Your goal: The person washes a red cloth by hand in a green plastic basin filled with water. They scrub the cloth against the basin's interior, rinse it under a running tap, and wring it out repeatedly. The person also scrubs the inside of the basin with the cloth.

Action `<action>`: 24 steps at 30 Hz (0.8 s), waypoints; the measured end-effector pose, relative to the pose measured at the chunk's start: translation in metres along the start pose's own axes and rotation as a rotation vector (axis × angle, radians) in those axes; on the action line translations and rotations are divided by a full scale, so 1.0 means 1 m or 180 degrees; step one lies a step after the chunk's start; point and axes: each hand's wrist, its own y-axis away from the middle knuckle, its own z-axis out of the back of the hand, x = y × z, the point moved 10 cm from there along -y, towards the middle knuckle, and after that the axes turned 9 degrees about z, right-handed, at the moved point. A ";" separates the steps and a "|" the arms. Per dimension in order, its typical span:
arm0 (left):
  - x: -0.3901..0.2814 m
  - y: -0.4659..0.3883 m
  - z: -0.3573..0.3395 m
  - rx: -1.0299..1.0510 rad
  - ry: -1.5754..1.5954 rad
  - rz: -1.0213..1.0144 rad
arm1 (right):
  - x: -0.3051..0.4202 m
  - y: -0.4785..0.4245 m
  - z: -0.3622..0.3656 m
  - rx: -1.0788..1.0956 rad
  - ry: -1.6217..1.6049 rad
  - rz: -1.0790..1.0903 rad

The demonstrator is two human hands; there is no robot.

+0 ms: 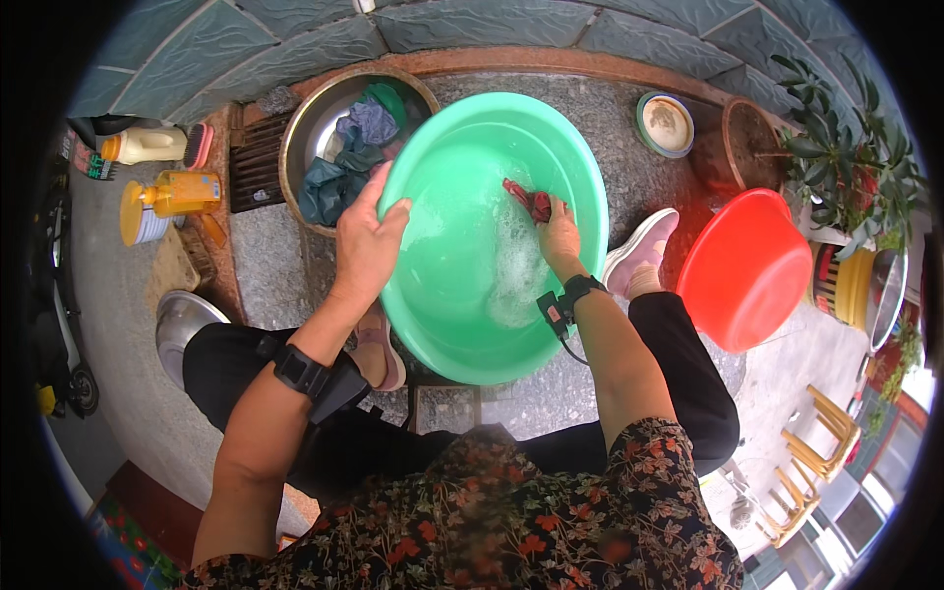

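Observation:
A large green plastic basin stands tilted in front of me, with foamy water gathered on its right side. My left hand grips the basin's left rim, thumb on the inner side. Inside the basin, my right hand holds a small dark red cloth just above the suds. Behind my left hand is a stainless steel basin holding crumpled wet cloths in dark green, grey-blue and green.
An upturned red basin lies at the right, near a brown plant pot and a small round dish. At the left are a drain grate, a pink brush, a yellow pump bottle and a metal bowl. A tiled wall runs behind.

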 end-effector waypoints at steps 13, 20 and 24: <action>-0.023 0.022 -0.022 0.0568 0.0810 0.0012 | 0.029 0.124 -0.020 0.1242 -0.3119 -0.0715; -0.071 0.054 -0.022 0.0203 -0.0064 -0.0888 | 0.065 0.211 0.000 0.1231 -0.4187 -0.1314; -0.114 0.091 -0.024 -0.0258 -0.1455 -0.1299 | 0.111 0.259 -0.011 0.1398 -0.4434 -0.1276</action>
